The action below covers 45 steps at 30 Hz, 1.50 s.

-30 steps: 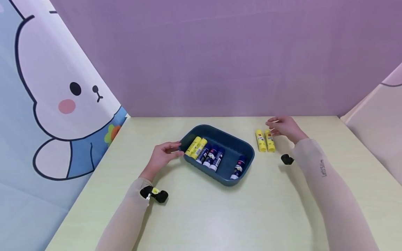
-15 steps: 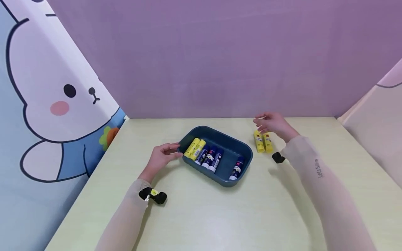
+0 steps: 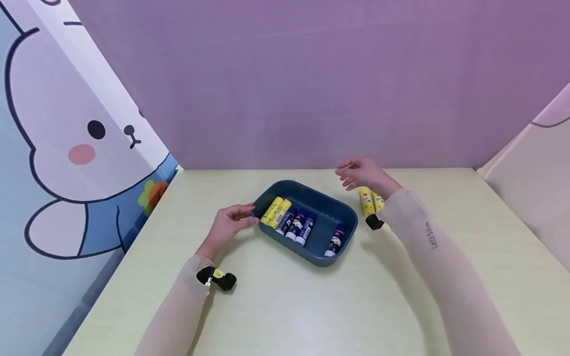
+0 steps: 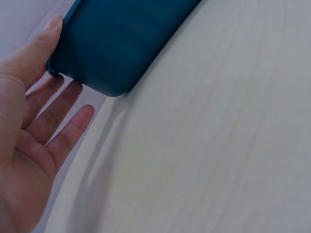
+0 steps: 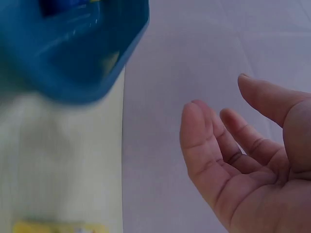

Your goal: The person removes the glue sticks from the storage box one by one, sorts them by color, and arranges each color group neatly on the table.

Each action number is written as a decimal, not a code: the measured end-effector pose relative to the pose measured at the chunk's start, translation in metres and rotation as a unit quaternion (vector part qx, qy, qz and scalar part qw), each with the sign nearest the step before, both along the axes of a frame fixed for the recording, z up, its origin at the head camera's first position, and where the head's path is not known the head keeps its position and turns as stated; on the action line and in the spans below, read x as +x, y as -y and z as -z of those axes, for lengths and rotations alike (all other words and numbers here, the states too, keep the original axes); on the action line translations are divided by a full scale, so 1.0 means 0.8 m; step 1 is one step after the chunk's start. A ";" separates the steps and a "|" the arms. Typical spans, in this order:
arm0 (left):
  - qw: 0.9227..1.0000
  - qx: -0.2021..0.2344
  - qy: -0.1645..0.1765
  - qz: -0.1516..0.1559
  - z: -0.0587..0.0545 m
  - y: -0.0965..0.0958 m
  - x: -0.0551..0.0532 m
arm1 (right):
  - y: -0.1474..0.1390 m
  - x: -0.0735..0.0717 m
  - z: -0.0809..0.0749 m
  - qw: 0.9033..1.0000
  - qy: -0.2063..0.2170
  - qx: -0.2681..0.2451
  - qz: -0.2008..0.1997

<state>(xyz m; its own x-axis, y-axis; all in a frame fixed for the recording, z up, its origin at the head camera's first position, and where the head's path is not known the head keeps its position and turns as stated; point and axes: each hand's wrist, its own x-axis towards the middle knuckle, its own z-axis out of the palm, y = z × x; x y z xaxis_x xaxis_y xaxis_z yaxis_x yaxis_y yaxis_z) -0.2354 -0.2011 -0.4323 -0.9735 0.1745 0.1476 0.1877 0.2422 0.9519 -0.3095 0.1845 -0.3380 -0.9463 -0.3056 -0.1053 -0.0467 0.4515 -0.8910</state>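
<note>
A dark teal plastic bin point(image 3: 320, 198) sits on the table, turned at an angle. Its left part holds two yellow glue sticks point(image 3: 280, 213) beside several blue glue sticks with white ends point(image 3: 295, 225); another blue glue stick point(image 3: 335, 240) lies apart at the right end. My left hand point(image 3: 225, 227) holds the bin's left corner, thumb and fingertips at the rim. Beyond the bin's far right side, my right hand point(image 3: 367, 177) hovers with nothing in it, fingers loosely bent and thumb apart in the right wrist view. Two more yellow glue sticks point(image 3: 367, 201) lie under my right wrist, partly hidden.
The pale table point(image 3: 276, 306) ends at a purple backdrop point(image 3: 285, 89) just behind my right hand. A cloth with a cartoon rabbit point(image 3: 84, 123) hangs along the left side. Each wrist carries a small black camera point(image 3: 224, 280).
My right hand has moved left, from over the two loose yellow glue sticks toward the bin, and its wrist now covers part of them. The left hand stays at the bin's corner.
</note>
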 end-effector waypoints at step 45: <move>1.000 -0.006 -0.006 -0.004 -0.002 -0.006 0.000 | 0.152 -0.005 0.046 0.975 0.184 0.000 -0.121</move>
<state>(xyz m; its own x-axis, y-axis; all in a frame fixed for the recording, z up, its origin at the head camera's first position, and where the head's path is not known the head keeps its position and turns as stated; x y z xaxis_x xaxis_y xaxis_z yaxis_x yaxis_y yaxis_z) -0.2352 -0.1966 -0.4305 -0.9731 0.1677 0.1578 0.1974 0.2547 0.9467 -0.3139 0.0631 -0.3751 -0.7440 -0.5152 -0.4253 0.1717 0.4678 -0.8670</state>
